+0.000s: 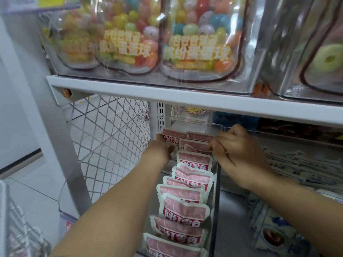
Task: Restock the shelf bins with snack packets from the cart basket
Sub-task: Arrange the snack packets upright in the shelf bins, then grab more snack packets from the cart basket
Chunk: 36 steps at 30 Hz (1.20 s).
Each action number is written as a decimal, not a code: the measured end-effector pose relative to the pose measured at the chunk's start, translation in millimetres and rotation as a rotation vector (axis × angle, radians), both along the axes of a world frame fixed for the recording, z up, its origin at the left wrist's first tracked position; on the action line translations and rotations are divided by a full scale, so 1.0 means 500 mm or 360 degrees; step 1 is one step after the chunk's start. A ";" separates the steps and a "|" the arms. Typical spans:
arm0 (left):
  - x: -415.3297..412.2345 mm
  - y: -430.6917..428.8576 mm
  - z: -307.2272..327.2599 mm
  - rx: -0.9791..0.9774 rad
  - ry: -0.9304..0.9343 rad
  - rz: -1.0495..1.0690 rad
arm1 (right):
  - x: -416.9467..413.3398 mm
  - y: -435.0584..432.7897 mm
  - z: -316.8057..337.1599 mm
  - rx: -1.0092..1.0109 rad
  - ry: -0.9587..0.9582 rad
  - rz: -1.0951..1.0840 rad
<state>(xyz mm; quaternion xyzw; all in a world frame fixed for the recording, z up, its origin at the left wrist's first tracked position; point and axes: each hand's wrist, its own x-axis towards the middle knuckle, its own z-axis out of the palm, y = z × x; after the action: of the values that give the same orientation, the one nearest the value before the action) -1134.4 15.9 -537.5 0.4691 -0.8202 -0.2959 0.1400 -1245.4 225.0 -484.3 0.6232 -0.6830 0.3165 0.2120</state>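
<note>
mostly pink packets (pixel 185 208) in clear bin (pixel 194 127)

Right hand's (pixel 235 151) fingertips lie hidden among the packets (pixel 193 160).

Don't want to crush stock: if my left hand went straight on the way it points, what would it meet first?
Probably the rearmost pink packet, at the fingers of the left hand; behind it, the back wall of the clear bin. Depth is unclear.

colourful candy pouches (pixel 196 43) up top; white mesh panel (pixel 104 138) at left.
</note>
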 end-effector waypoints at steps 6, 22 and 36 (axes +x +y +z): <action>0.012 0.009 0.010 0.0017 0.0028 -0.0024 | 0.001 -0.001 0.001 0.0003 -0.0008 -0.0011; 0.135 0.115 0.120 -0.0250 -0.0144 -0.0017 | 0.042 0.040 0.042 0.0572 -0.0157 -0.0158; 0.618 0.362 0.285 -0.0681 -0.0332 0.0147 | 0.393 0.096 0.127 0.0734 -0.0311 0.0557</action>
<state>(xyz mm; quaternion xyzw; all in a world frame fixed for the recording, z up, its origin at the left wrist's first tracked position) -825.2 197.1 -394.8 0.4940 -0.8518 -0.0586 0.1640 -1048.8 273.2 -420.9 0.7296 -0.6363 0.2433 -0.0595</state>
